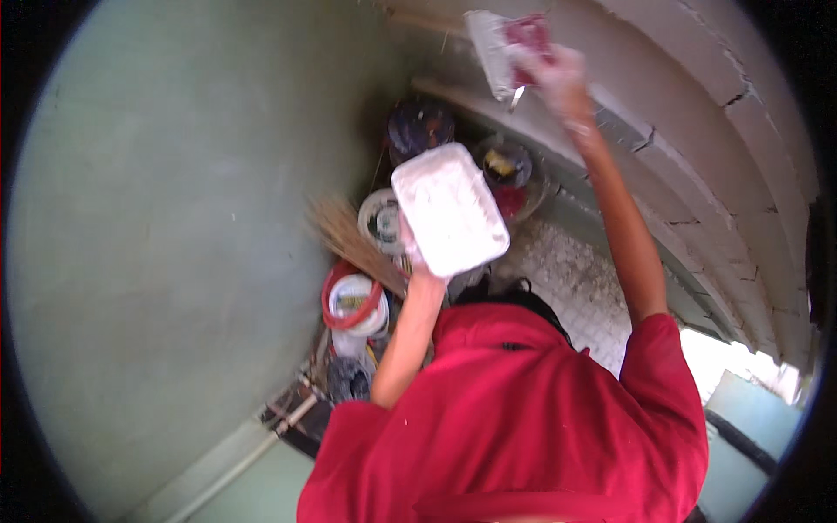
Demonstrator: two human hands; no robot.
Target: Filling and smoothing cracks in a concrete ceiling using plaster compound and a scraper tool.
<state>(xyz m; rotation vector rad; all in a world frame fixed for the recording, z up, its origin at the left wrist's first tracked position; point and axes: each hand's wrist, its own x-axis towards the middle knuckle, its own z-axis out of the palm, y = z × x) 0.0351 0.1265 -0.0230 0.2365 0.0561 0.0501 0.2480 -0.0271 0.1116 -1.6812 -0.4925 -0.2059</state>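
Observation:
My left hand [415,247] grips a white rectangular tub [453,209] from below and along its near left side. White paste lies in the tub. Most of the left fingers are hidden under it. Raised at the upper right, my right hand [562,80] is closed around a wide scraper [501,54], red by the hand and smeared white on its broad blade. White paste also coats the right hand and wrist. The scraper is close to the pale stepped surface [632,52]; whether it touches I cannot tell.
A green wall [192,200] rises on the left. Below stand a dark bucket [420,129], a white bucket [380,220], a red-rimmed bucket [354,301] and a clear container [506,164]. A straw broom [349,237] leans among them. Cracks run across the stepped surface.

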